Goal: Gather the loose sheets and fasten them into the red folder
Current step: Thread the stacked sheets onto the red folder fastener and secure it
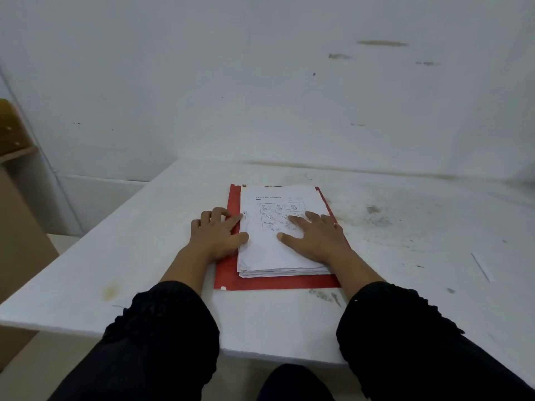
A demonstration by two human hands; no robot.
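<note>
The sheets [278,235] are lying stacked on the open red folder [231,273] on the tabletop [405,241]. The right hand [314,237] is pressing them flat, grip released; the left hand [218,230] is fingering their left edge, index and thumb extended. Next probably comes fastening along that edge.

sheet print [279,217] too small, illegible
</note>
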